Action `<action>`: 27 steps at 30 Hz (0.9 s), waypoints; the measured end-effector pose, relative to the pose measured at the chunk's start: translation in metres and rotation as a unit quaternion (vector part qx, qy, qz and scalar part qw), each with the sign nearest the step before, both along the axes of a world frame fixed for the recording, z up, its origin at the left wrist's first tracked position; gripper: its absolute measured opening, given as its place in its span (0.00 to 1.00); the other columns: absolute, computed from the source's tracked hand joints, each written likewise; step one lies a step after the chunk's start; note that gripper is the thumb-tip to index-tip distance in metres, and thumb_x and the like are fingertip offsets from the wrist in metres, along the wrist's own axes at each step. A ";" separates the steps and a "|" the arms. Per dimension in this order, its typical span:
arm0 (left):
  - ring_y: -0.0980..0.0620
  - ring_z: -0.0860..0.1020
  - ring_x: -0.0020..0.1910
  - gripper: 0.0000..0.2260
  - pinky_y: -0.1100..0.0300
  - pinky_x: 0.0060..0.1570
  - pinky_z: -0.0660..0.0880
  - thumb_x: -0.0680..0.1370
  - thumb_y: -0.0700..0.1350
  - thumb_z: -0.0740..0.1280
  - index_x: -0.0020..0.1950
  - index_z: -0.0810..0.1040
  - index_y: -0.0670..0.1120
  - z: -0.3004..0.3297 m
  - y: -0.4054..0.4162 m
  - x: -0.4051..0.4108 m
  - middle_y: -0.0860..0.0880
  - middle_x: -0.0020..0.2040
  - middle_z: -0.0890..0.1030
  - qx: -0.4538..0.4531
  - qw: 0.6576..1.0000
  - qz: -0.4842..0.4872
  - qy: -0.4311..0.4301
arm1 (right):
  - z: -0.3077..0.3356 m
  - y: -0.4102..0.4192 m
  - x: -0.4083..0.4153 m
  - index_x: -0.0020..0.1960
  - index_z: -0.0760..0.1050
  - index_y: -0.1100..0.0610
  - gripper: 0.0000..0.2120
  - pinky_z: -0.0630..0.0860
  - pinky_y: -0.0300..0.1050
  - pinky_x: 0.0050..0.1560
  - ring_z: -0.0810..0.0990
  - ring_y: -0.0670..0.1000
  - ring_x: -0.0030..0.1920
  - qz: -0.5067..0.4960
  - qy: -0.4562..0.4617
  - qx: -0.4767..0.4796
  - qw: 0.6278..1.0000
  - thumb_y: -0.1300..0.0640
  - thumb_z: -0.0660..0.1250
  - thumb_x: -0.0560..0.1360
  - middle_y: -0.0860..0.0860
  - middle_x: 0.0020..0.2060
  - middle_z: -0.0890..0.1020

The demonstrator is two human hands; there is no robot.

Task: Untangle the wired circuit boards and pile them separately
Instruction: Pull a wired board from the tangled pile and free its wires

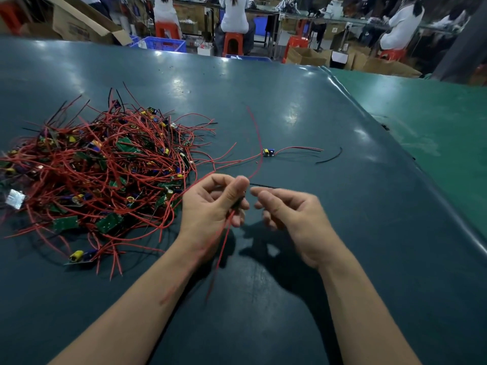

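The left hand [214, 204] pinches a red-wired circuit board [238, 204], wires trailing toward the tangled pile [105, 164] on its left. The right hand [287, 212], loosely curled and empty, hovers just right of it.

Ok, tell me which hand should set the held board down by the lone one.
Right, probably. The lone board lies on the right hand's side of the table, and that hand looks free. The left hand pinches the red wires and sits next to the tangle.
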State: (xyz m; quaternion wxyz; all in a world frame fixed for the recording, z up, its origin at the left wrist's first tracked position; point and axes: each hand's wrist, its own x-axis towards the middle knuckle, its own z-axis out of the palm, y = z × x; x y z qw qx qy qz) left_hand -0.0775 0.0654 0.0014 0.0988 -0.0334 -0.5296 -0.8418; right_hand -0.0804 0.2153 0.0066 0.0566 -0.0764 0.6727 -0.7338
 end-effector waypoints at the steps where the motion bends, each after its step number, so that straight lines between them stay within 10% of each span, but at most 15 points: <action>1: 0.55 0.70 0.17 0.12 0.68 0.19 0.66 0.67 0.48 0.72 0.38 0.75 0.41 -0.002 0.001 0.001 0.47 0.26 0.78 -0.036 0.999 0.004 0.003 | -0.001 -0.004 0.003 0.46 0.86 0.53 0.11 0.68 0.34 0.30 0.72 0.44 0.30 0.030 -0.016 -0.002 0.999 0.51 0.71 0.67 0.48 0.34 0.81; 12: 0.53 0.70 0.18 0.13 0.67 0.21 0.65 0.74 0.50 0.70 0.38 0.82 0.41 -0.007 0.002 0.008 0.45 0.25 0.75 -0.201 0.979 -0.043 -0.007 | -0.006 -0.006 -0.005 0.47 0.86 0.56 0.08 0.61 0.35 0.24 0.63 0.45 0.25 -0.072 -0.050 -0.046 0.995 0.56 0.68 0.77 0.49 0.27 0.68; 27: 0.54 0.70 0.21 0.14 0.67 0.23 0.67 0.79 0.45 0.66 0.35 0.83 0.47 -0.007 -0.006 0.003 0.49 0.26 0.76 -0.196 0.970 -0.133 -0.055 | -0.007 -0.013 -0.010 0.37 0.82 0.59 0.06 0.59 0.34 0.21 0.63 0.44 0.22 -0.121 -0.094 -0.133 0.979 0.61 0.73 0.72 0.47 0.22 0.67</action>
